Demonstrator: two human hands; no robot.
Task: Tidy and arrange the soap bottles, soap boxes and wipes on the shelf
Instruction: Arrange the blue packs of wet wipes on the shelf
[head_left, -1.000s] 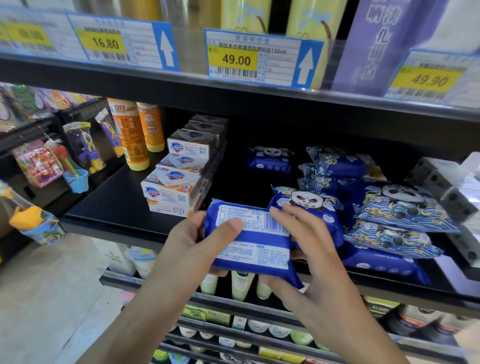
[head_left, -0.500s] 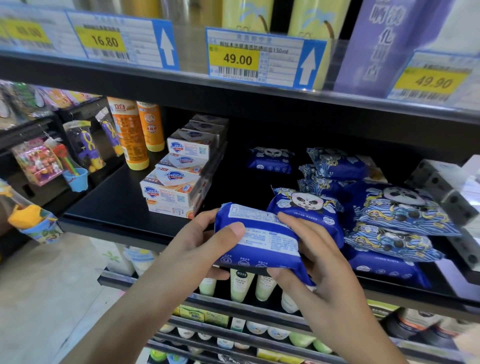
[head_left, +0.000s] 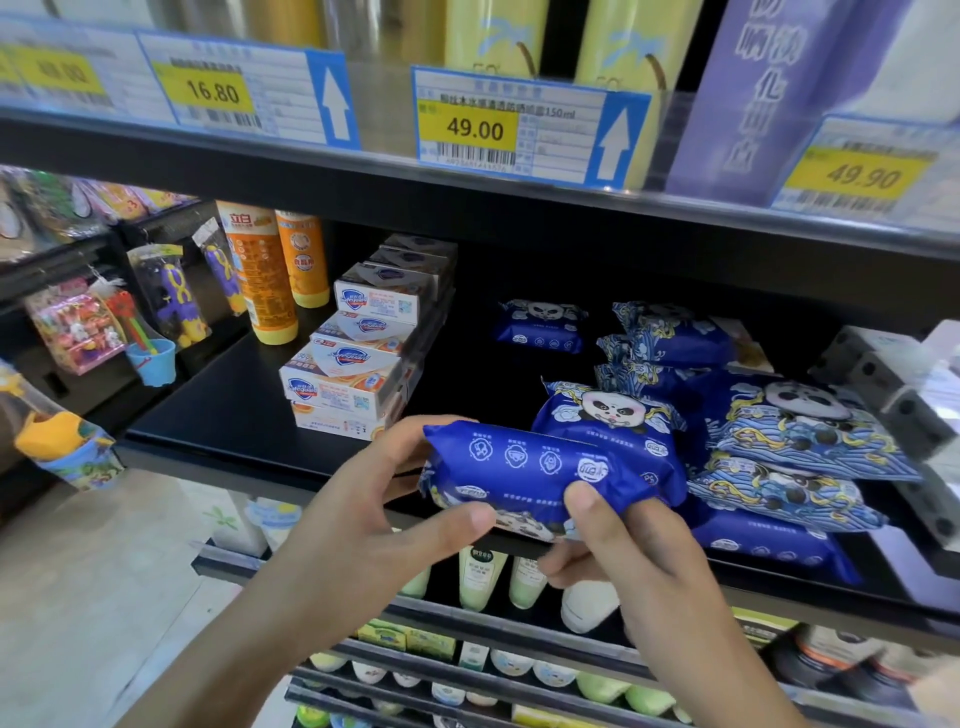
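Closest to the camera, both hands hold one blue wipes pack (head_left: 540, 475) just in front of the shelf's front edge (head_left: 228, 452), about midway along it. The left hand (head_left: 384, 525) curls round the pack's left end, thumb underneath along its lower edge. The right hand (head_left: 623, 551) pinches the right end, thumb pressed on the front face and fingers tucked below. The pack sits tilted, its icon-printed side towards the camera, a panda print just showing at its lower edge.

Just behind it, on the shelf, another panda wipes pack (head_left: 608, 415) leans near the front edge. To the right lies a loose pile of wipes packs (head_left: 800, 441), stacked unevenly and overlapping towards the right front corner. Left of centre stand the soap boxes (head_left: 353, 374), stacked in a stepped column running towards the back. Further back, at the left rear, stand two orange soap bottles (head_left: 270, 280). A single small wipes pack (head_left: 540, 327) lies alone near the back, with more packs to its right.

The likely trouble lies in setting the pack down. It is soft and slippery, so a pinch on its ends may let it sag or slip. If it is pushed in against the leaning pack, that one may topple backwards or nudge the pile, and the uneven pile looks ready to slide towards the front edge. Placed on top of the sloping packs, it would probably not stay put.
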